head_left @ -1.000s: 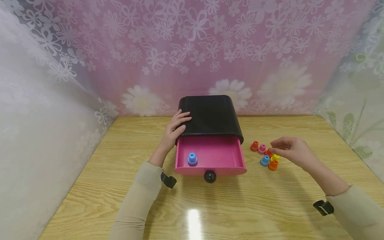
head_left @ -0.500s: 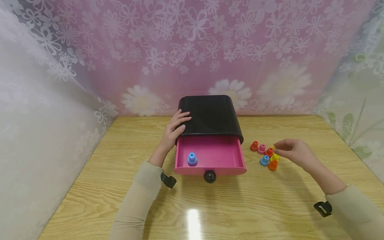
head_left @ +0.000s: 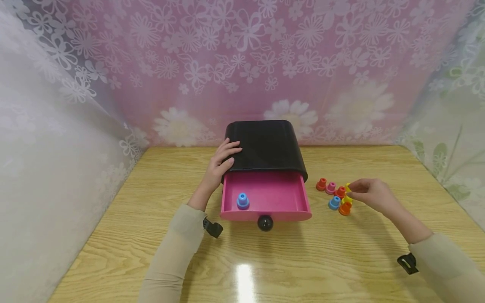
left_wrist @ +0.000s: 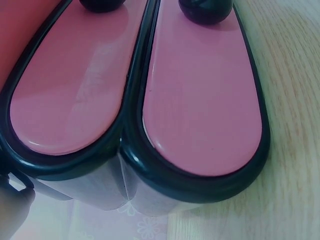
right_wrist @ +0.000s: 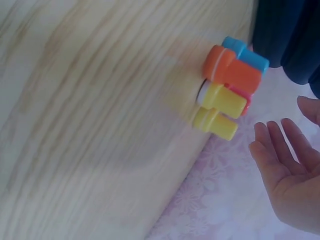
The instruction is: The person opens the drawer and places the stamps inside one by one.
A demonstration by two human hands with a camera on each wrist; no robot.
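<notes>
My left hand (head_left: 222, 162) rests on the left edge of a black drawer box (head_left: 265, 145), fingers laid over its top. The box's pink drawer (head_left: 273, 191) is pulled out, with one blue stepped peg (head_left: 243, 201) standing at its front left. To the right, my right hand (head_left: 373, 195) hovers beside a cluster of small pegs, thumb and fingers apart with nothing between them in the right wrist view. Nearest to it are two yellow pegs (right_wrist: 222, 99), partly covered in the head view. An orange peg (head_left: 345, 208) and a blue peg (head_left: 334, 203) stand in front.
At the cluster's far left stand a red peg (head_left: 321, 184) and a pink peg (head_left: 331, 188). A black knob (head_left: 265, 223) sticks out from the drawer front. More pink drawer fronts (left_wrist: 205, 100) show below in the left wrist view. A floral curtain (head_left: 242, 63) backs the wooden table (head_left: 170, 252).
My right hand has shifted slightly right and toward me, from above the red peg to beside the yellow ones, and a second yellow peg now shows. My left hand has stayed still.
</notes>
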